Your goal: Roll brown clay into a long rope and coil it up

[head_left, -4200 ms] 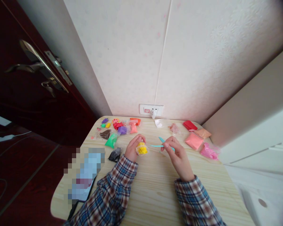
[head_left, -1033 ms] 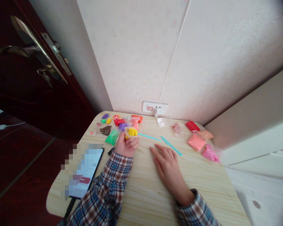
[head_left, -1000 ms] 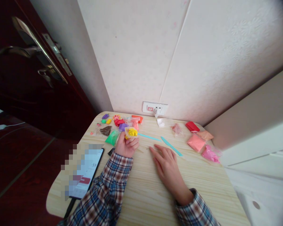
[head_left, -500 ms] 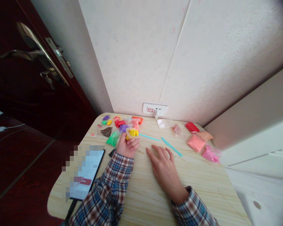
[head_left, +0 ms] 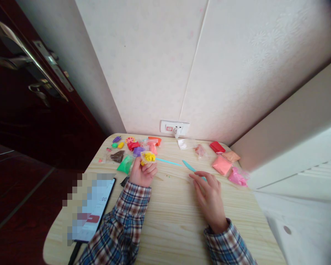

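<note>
My left hand is closed around a small clear bag of yellow clay, held up just above the wooden table. My right hand lies on the table with its fingers stretched out, the fingertips over the near end of a teal plastic modelling tool. A second, thinner teal tool lies on the table between the two hands, touched by neither.
Small bags of clay are scattered along the table's back: green, brown, purple, red, and pink at the right. A phone lies at the near left. A wall socket sits behind.
My right hand has slid to the right across the table and now covers the near end of the teal tool. My left hand still holds the yellow clay bag.
</note>
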Demonstrator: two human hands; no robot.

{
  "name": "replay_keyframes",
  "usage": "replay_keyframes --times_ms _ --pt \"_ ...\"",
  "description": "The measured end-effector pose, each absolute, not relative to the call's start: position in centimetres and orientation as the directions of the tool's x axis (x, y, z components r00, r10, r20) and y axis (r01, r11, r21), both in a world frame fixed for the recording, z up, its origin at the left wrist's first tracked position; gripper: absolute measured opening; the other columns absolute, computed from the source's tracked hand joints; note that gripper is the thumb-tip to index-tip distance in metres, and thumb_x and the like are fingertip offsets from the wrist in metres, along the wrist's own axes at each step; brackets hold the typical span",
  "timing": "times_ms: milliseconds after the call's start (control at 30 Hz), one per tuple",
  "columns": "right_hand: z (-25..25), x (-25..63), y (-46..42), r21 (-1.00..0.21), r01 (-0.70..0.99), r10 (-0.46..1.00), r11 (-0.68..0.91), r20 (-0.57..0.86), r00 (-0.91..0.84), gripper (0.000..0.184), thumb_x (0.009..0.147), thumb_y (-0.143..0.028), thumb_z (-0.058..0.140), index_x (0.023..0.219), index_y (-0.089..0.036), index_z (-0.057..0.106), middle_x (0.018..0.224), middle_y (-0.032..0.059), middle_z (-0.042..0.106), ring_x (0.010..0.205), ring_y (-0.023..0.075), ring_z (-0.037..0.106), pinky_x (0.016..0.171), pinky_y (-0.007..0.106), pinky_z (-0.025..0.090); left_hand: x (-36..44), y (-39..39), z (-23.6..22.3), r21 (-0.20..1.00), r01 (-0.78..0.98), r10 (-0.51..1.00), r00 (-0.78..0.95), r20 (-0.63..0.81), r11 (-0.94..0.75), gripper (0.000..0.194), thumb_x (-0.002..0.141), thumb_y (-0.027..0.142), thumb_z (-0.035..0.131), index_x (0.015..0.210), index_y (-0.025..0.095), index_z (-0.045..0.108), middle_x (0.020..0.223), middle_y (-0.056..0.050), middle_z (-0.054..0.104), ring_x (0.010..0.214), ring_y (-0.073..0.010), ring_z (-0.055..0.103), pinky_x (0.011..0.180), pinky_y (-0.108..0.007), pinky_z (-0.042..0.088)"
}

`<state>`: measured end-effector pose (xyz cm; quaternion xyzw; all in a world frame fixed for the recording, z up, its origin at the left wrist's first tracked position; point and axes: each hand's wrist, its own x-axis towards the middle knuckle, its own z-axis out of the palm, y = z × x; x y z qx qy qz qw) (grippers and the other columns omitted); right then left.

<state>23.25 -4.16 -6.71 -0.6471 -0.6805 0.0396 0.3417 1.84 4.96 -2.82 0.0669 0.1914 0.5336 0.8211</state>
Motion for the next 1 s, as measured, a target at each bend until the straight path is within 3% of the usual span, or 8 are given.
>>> replay_keyframes --times_ms 267,467,800,1000 --pt "-7.0 24.3 -5.0 -0.337 0.941 0.88 0.02 0.453 0.143 0.02 0.086 -0.028 0.047 0.092 -0.023 0.066 0.094 0.007 0.059 0.088 0.024 0.051 0.079 0.042 0.033 1.7 5.1 -3.1 0.332 -0.854 0.913 0.341 -0.225 0.401 0.039 0.087 0.026 0.044 0.051 0.018 0.03 0.04 0.008 0.026 0.031 -0.0031 0.029 0.031 -0.013 0.022" --pt "-7.2 24.3 -4.7 -0.376 0.926 0.892 -0.022 0.41 0.188 0.018 0.087 -0.032 0.047 0.081 -0.021 0.061 0.09 0.0068 0.056 0.09 0.0252 0.049 0.08 0.042 0.03 1.8 5.1 -3.1 0.313 -0.86 0.911 0.344 -0.228 0.404 0.038 0.088 0.024 0.041 0.052 0.017 0.032 0.04 0.009 0.024 0.031 -0.0032 0.028 0.031 -0.013 0.021" --pt "-6.3 20.2 -2.3 -0.56 0.814 0.935 0.158 0.35 0.059 0.01 0.086 -0.022 0.051 0.084 -0.022 0.061 0.094 0.0055 0.054 0.094 0.0226 0.048 0.085 0.041 0.03 1.8 5.1 -3.0 0.284 -0.868 0.906 0.344 -0.247 0.407 0.037 0.089 0.024 0.037 0.053 0.017 0.034 0.04 0.008 0.028 0.03 -0.0031 0.028 0.029 -0.012 0.021" --pt "-6.7 17.0 -0.6 -0.607 0.78 0.949 0.151 0.311 0.058 0.008 0.082 -0.019 0.057 0.078 -0.021 0.063 0.094 0.0045 0.056 0.094 0.022 0.048 0.084 0.04 0.029 1.6 5.4 -2.9 0.274 -0.884 0.918 0.323 -0.23 0.379 0.039 0.09 0.024 0.035 0.052 0.017 0.032 0.039 0.008 0.028 0.03 -0.0027 0.028 0.029 -0.012 0.022"
